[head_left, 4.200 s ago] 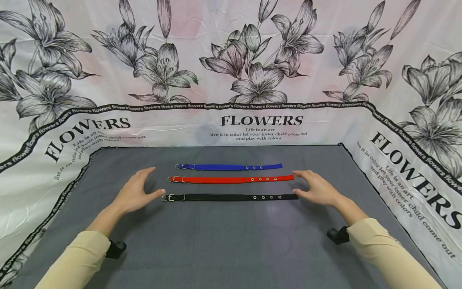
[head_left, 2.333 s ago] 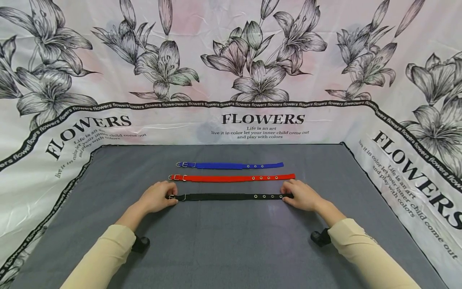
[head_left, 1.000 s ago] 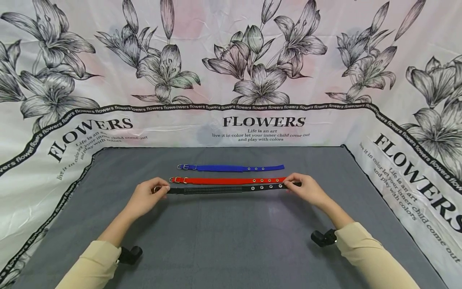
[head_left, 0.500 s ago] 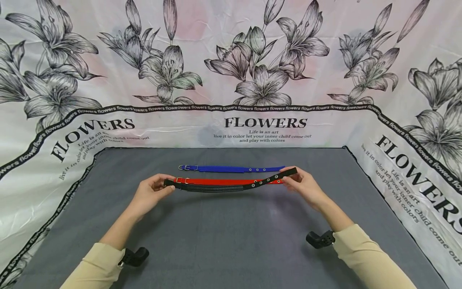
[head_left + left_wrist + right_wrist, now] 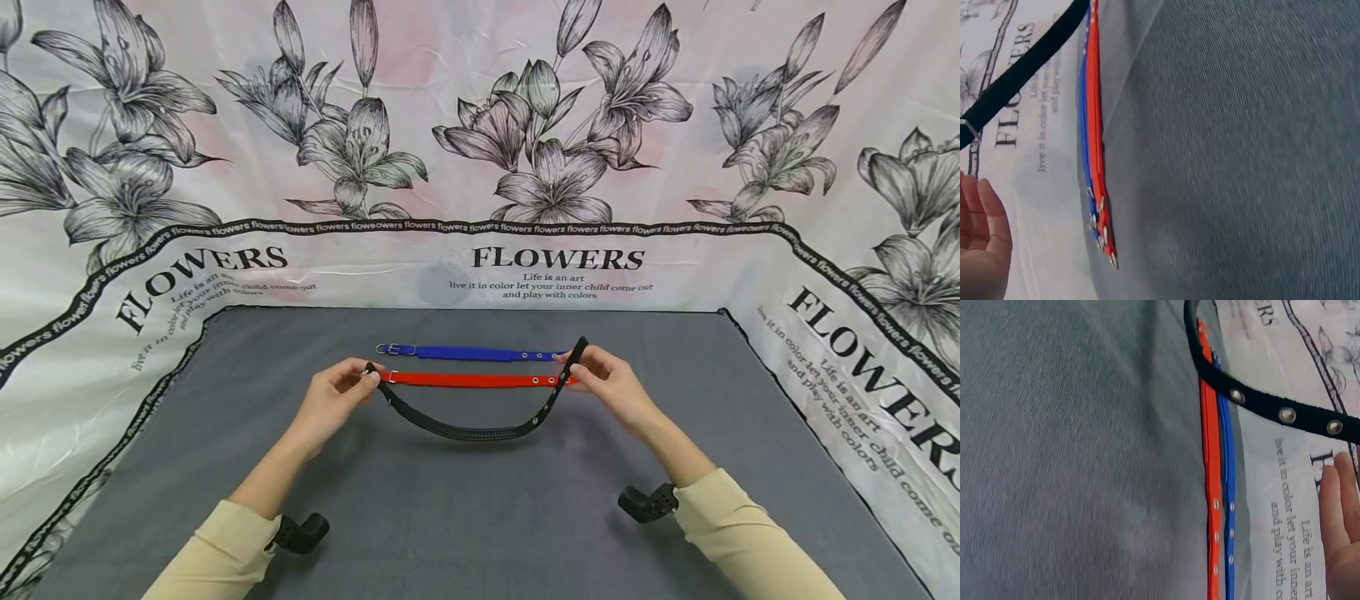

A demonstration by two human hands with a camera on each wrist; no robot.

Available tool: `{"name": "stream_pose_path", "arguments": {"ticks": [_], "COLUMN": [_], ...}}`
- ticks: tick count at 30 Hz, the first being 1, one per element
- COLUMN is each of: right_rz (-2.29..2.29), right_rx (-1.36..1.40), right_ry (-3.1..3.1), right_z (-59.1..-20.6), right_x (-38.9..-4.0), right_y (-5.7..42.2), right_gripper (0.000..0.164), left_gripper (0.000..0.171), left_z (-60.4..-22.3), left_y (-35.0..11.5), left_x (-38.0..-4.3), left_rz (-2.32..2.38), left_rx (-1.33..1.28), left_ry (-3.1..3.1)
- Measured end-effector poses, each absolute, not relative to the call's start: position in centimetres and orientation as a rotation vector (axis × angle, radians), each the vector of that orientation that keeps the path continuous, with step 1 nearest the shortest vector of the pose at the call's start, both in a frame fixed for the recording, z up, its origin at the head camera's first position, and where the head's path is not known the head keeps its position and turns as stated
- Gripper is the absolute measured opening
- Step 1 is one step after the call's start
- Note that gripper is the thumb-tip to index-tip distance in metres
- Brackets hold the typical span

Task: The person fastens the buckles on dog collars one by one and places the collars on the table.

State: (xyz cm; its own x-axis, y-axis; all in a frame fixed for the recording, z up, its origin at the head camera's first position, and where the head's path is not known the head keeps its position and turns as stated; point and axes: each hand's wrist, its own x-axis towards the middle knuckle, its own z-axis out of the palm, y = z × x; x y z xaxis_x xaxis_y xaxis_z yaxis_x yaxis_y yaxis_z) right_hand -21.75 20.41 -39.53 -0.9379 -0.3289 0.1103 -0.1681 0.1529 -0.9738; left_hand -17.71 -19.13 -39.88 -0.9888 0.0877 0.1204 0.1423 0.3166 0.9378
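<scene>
A black collar [image 5: 472, 433] with metal eyelets sags in a U shape above the table, held by both hands. My left hand [image 5: 330, 404] pinches its buckle end, the buckle mostly hidden by the fingers. My right hand [image 5: 618, 392] pinches the strap near the eyelet end, whose tip points up past the fingers. Behind it a red collar [image 5: 465, 380] and a blue collar [image 5: 465, 353] lie straight on the table, buckles to the left. In the right wrist view the black strap [image 5: 1260, 405] shows its eyelets, crossing over the red collar [image 5: 1210, 444].
A grey cloth [image 5: 480, 517] covers the table. White flower-printed fabric [image 5: 405, 267] rises behind and along both sides. A black camera mount sits on each wrist, one at the left cuff [image 5: 300, 533] and one at the right [image 5: 647, 503].
Both hands gripped the black collar at its ends and lifted it off the table. They have since come closer together, so the strap went from straight to a deep sag.
</scene>
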Motion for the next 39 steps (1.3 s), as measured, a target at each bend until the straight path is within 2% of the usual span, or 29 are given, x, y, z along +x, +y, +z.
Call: {"name": "stream_pose_path", "arguments": {"ticks": [8,12,21,28,36,39], "right_rz": [-1.914,-1.878,-1.744,-1.639,-1.664,-1.666], "right_rx": [-0.527,-0.52,-0.551,-0.565,-0.546,-0.541], "right_ry": [2.205,2.248,2.329,2.411,2.432,2.446], "right_z": [-39.6,-39.5,-39.5,-39.3,-39.4,-39.6], "right_x": [-21.4,-21.4,-21.4,-21.3,-21.3,-21.3], "right_y": [18.4,17.5,15.6,14.5,14.3,14.2], "right_gripper": [0.035,0.037,0.028,0.034,0.031,0.027], "left_gripper": [0.033,0.037,0.038,0.041,0.036,0.028], "left_z": [-39.8,-39.6,-39.4,-39.6,-40.0,-40.1], "left_y": [-17.6,-16.9,-15.7,-14.9,-14.1,-13.9], "left_x": [-17.9,-17.9,-17.9,-18.1,-18.3,-18.3], "left_rz": [-2.036,-2.012,-1.941,-1.872,-1.89,-1.907], "left_rx": [-0.294,-0.282,-0.284,-0.322,-0.282,-0.247], "left_ry": [-2.334,-2.327,-2.397,-2.458,-2.437,-2.421]}}
